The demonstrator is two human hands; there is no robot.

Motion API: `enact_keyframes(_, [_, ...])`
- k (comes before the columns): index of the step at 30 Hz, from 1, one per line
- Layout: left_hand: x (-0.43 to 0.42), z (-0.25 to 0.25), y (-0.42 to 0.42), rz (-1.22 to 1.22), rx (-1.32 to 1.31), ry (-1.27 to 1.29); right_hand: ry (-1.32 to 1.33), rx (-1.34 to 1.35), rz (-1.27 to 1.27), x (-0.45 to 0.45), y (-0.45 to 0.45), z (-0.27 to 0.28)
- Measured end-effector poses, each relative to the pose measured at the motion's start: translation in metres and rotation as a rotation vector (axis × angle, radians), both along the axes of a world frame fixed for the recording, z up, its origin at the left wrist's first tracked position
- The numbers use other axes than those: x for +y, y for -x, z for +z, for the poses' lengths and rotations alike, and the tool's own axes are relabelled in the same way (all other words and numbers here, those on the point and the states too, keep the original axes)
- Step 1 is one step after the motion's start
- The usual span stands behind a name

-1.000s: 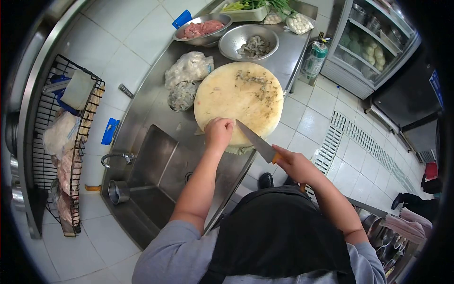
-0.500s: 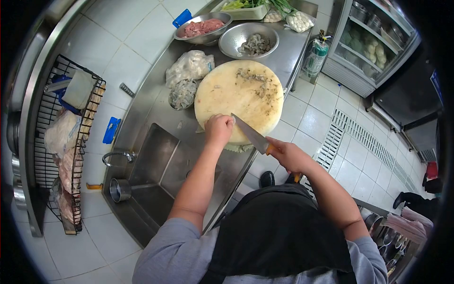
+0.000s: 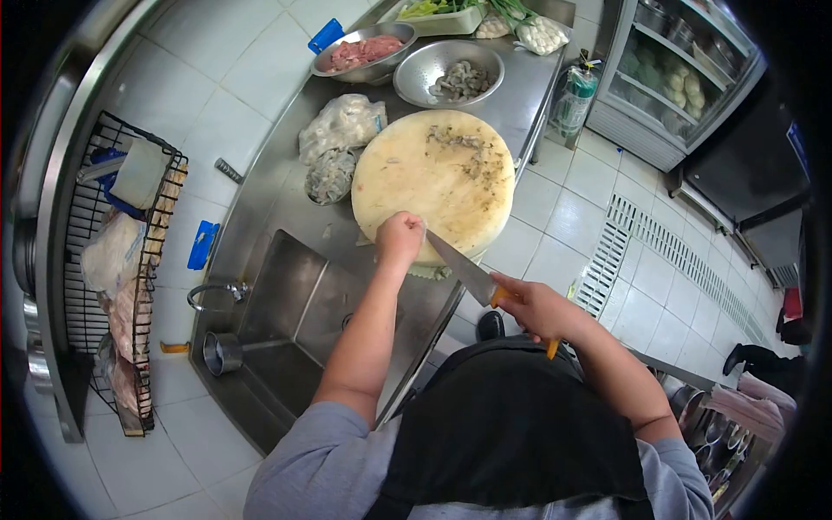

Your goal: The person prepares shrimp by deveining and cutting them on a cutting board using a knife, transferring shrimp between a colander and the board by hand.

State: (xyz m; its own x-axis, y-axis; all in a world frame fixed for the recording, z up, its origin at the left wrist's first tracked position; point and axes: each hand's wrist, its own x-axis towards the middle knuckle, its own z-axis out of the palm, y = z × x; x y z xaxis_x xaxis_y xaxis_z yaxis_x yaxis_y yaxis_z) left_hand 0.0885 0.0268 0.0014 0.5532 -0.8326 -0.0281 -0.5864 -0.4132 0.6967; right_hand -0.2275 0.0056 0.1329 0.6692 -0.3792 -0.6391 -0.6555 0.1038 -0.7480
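Observation:
My right hand (image 3: 542, 308) grips the orange handle of a kitchen knife (image 3: 461, 267), its broad blade pointing up and left. The blade's tip reaches my left hand (image 3: 401, 237), which is closed in a pinch at the near edge of a round chopping board (image 3: 407, 186). Whatever its fingertips hold is hidden. Dark scraps (image 3: 479, 160) are smeared over the board's far right part. Left of the board lie a heap of grey shrimp (image 3: 330, 177) and a cloudy plastic bag (image 3: 342, 127). Behind it, a perforated metal bowl (image 3: 416, 80) contains more greyish shrimp (image 3: 461, 81).
A sink (image 3: 290, 286) with a tap (image 3: 232, 292) lies left of my arm. Raw meat (image 3: 366, 52) fills a metal bowl behind the board. A wire basket (image 3: 130, 260) hangs on the tiled wall. A fire extinguisher (image 3: 574, 100) stands beyond the counter's right edge.
The view has shifted slightly. Both hands stay close together at the board's near edge, the knife tip still at my left fingers, with only a small turn of the right hand.

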Motion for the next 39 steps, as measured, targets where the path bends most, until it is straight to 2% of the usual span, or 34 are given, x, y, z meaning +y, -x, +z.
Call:
enact_keyframes(4, [0.001,0.003,0.001,0.030,0.012,-0.006,-0.038,-0.028,-0.019,-0.001,0.000,-0.007])
enact_keyframes(10, [0.003,0.010,0.003,0.023,0.048,-0.019,-0.086,0.002,0.110,-0.004,0.014,0.007])
enact_keyframes(13, [0.000,0.012,-0.001,0.006,-0.068,-0.045,-0.010,0.006,0.092,-0.005,0.020,0.009])
enact_keyframes(16, [-0.002,0.033,0.008,0.003,-0.051,-0.115,0.060,0.015,0.071,-0.008,0.024,0.010])
enact_keyframes(19, [-0.008,0.027,-0.004,-0.031,-0.042,-0.165,0.171,0.015,0.032,-0.006,0.025,0.002])
enact_keyframes(21, [-0.011,0.030,-0.011,-0.030,-0.012,-0.194,0.345,-0.004,0.019,-0.004,0.025,-0.006])
enact_keyframes(26, [-0.010,0.030,-0.010,-0.063,0.019,-0.235,0.393,-0.093,0.032,-0.003,0.004,-0.010])
enact_keyframes(28, [-0.007,0.026,-0.006,-0.062,-0.001,-0.160,0.393,-0.092,0.069,-0.009,-0.006,-0.010])
enact_keyframes(30, [-0.007,0.024,-0.003,-0.055,-0.019,-0.164,0.470,0.063,0.109,-0.018,-0.014,-0.016])
enact_keyframes(34, [-0.008,0.029,-0.003,-0.044,-0.016,-0.196,0.510,0.150,0.070,-0.021,-0.014,0.006])
enact_keyframes(37, [-0.007,0.017,-0.021,0.029,0.102,-0.141,0.458,0.237,0.135,-0.010,-0.011,0.034])
enact_keyframes(39, [-0.003,0.009,-0.026,0.062,0.113,-0.126,0.454,0.149,0.288,-0.001,-0.005,0.032])
